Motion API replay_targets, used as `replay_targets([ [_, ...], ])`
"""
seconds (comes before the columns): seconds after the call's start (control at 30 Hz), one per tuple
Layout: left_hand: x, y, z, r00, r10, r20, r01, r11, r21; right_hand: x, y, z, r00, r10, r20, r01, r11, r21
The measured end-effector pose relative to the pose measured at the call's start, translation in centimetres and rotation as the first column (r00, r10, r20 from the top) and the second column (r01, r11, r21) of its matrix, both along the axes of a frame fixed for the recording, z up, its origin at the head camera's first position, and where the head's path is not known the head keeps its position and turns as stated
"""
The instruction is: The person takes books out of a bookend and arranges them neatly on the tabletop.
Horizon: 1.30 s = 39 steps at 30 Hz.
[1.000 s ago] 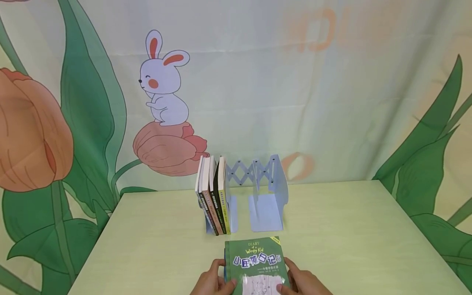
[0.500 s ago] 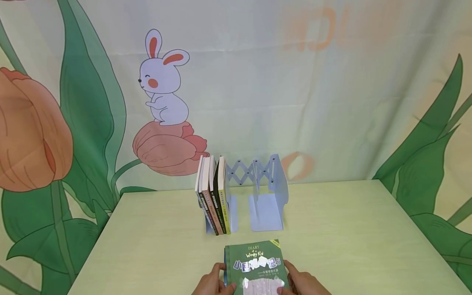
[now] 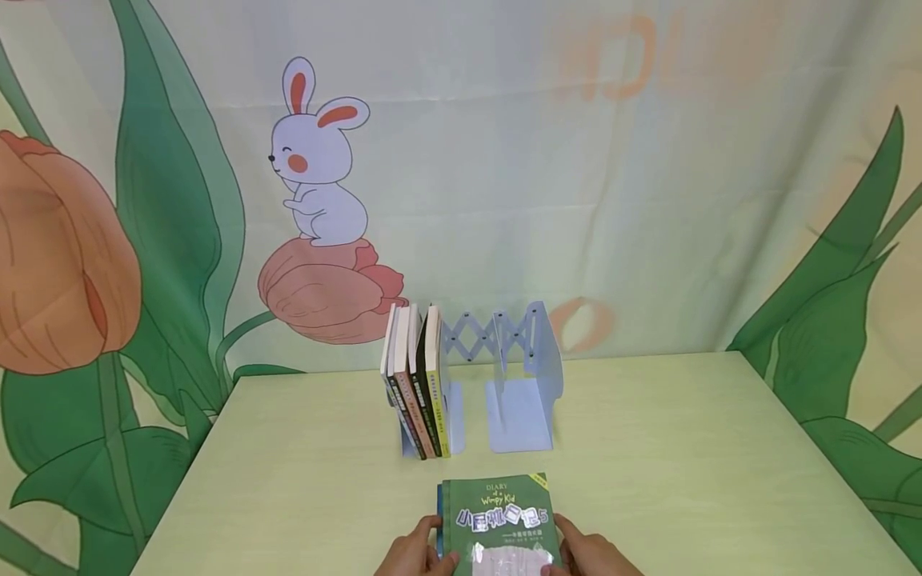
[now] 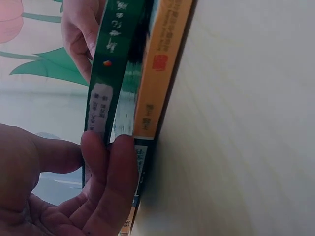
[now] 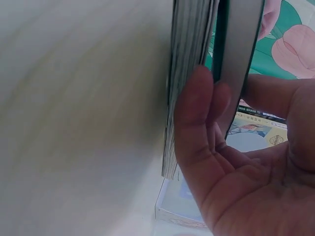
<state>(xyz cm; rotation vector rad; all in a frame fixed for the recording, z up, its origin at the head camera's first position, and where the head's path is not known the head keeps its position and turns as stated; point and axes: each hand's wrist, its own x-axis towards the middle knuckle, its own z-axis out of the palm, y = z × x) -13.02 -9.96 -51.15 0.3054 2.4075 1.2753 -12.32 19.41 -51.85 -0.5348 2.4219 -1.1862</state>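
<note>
A green paperback book (image 3: 504,534), titled "Diary of a Wimpy Kid" and bearing a 5, lies cover up at the front of the table in the head view. My left hand (image 3: 419,552) pinches its spine side, thumb on the cover. My right hand (image 3: 594,552) grips the opposite edge, thumb on top and fingers underneath. Under it is another book with an orange spine (image 4: 160,69), flat on the table. A gap separates the two books in the left wrist view, and fingertips of both hands reach in there. The green book's lower part is cut off in the head view.
Behind the books stands a pale blue expandable bookend (image 3: 524,416) with several upright books (image 3: 421,392) leaning in its left section. Its sections to the right hold no books. The light yellow-green table (image 3: 670,456) ends at a printed curtain (image 3: 648,200) with a rabbit and tulips.
The green book has slid slightly toward me, held by both hands. More of the blue edge beneath shows at its left. The bookend and its books stay where they were.
</note>
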Motion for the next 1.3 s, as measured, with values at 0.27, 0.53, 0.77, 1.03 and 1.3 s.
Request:
replay_targets([
  [0.27,0.0,0.0,-0.3,1.000,-0.013,-0.019,0.012,1.000,-0.026,-0.1,-0.2,0.1,0.996,-0.011,0.086,0.013,1.000,-0.023],
  [0.53,-0.1,0.1,-0.3,1.000,-0.012,-0.024,0.008,0.989,-0.149,-0.3,-0.4,0.0,0.997,-0.021,0.069,0.021,1.000,0.006],
  [0.77,-0.2,0.0,-0.2,0.999,-0.027,-0.047,0.019,0.987,-0.160,-0.2,-0.4,0.0,0.998,-0.024,0.050,0.023,1.000,0.021],
  [1.03,0.4,0.0,0.8,0.988,0.033,-0.152,-0.063,0.979,-0.196,-0.1,-0.3,1.0,0.996,-0.085,-0.023,0.086,0.991,0.097],
  [1.3,0.7,0.1,2.3,0.973,0.075,-0.219,-0.128,0.962,-0.242,-0.2,0.3,1.8,0.984,-0.083,-0.159,0.107,0.984,0.146],
])
